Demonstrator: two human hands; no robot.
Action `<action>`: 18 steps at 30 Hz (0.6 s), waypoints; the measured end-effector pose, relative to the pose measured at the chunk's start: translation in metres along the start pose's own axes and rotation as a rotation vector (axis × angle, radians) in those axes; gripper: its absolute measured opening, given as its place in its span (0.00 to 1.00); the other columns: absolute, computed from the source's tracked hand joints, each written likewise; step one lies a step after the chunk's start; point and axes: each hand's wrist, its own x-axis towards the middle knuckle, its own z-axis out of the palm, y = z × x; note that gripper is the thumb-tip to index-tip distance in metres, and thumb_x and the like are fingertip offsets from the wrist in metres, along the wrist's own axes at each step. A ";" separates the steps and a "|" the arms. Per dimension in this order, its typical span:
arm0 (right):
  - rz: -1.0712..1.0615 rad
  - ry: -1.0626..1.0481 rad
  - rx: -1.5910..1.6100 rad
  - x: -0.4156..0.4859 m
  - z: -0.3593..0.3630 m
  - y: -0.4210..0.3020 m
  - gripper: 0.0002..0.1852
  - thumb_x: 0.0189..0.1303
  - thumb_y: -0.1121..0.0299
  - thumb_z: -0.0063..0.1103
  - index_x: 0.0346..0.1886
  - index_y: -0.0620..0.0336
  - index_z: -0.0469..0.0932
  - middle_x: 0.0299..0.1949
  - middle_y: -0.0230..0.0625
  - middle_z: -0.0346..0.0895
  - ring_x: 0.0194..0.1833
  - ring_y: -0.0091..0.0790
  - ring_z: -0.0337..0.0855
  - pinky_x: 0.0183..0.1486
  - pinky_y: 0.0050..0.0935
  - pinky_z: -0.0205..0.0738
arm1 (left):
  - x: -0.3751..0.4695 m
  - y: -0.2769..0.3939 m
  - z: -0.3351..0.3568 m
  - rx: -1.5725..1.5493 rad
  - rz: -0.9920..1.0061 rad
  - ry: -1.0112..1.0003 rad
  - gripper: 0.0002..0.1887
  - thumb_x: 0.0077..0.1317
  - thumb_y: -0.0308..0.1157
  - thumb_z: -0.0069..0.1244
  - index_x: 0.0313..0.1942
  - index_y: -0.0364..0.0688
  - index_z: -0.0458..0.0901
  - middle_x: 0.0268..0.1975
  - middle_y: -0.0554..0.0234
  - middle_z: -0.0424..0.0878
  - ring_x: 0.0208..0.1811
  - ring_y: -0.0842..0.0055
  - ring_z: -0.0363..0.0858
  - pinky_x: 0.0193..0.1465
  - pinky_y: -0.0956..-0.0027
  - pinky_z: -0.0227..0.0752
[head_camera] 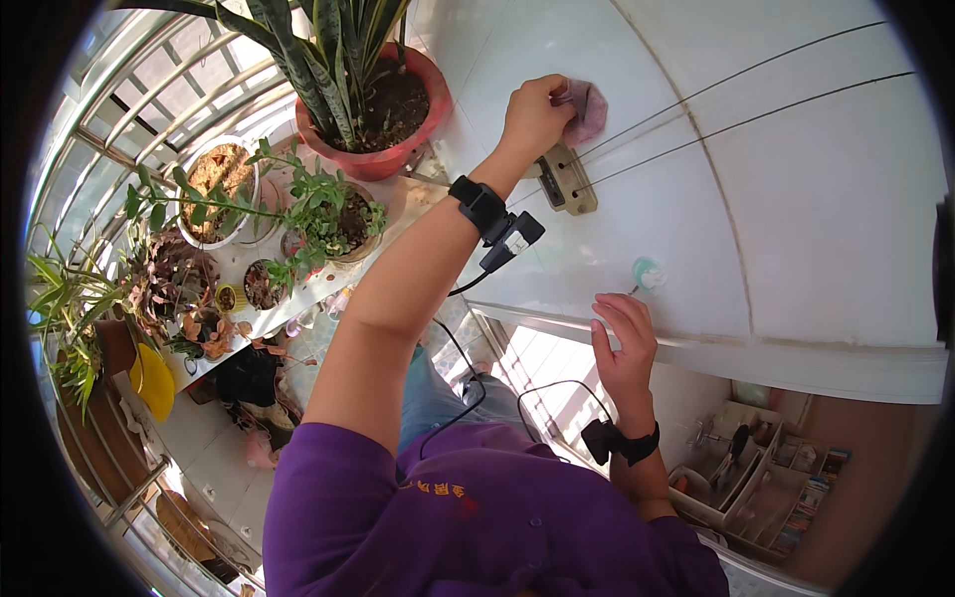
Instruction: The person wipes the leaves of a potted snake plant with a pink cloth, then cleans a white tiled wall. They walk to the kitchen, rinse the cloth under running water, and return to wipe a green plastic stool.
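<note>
My left hand [539,112] pinches a folded pink-purple cloth [587,112] against the white tiled wall [522,45]. Just below the cloth, a beige wall-mounted bracket [571,183] is fixed to the tiles, and two thin dark cables [753,69] run from it to the upper right. My right hand [628,336] is raised near the wall's lower edge, fingers apart and holding nothing. Close above its fingertips, a small teal-and-white round fitting [649,274], perhaps a hook, sits on the wall. Both wrists wear black straps with cabled devices.
A red pot [440,97] with a snake plant stands left of the wall. Several smaller potted plants [351,216] fill a ledge beside metal railings [104,149]. A yellow object [153,382] hangs lower left. Through an opening at lower right, compartmented trays [761,485] hold items.
</note>
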 end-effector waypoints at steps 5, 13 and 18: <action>0.130 0.113 -0.074 -0.011 -0.015 0.018 0.09 0.49 0.81 0.56 0.36 0.67 0.77 0.38 0.42 0.77 0.42 0.44 0.76 0.45 0.36 0.71 | -0.015 -0.003 0.019 0.356 0.197 0.280 0.10 0.51 0.27 0.51 0.35 0.43 0.72 0.30 0.62 0.78 0.30 0.62 0.77 0.29 0.61 0.70; 0.266 0.216 0.003 -0.016 -0.026 0.017 0.08 0.52 0.82 0.53 0.36 0.66 0.77 0.35 0.41 0.78 0.39 0.40 0.77 0.43 0.31 0.71 | 0.001 0.000 0.027 0.378 0.090 0.478 0.10 0.52 0.24 0.50 0.36 0.39 0.74 0.32 0.55 0.76 0.31 0.63 0.78 0.30 0.63 0.71; 0.221 0.262 0.024 -0.025 -0.032 0.025 0.07 0.52 0.82 0.52 0.35 0.66 0.77 0.33 0.41 0.78 0.38 0.40 0.78 0.42 0.32 0.72 | -0.015 0.007 0.036 0.187 0.076 0.431 0.13 0.52 0.25 0.54 0.39 0.35 0.75 0.38 0.53 0.76 0.37 0.68 0.80 0.34 0.69 0.76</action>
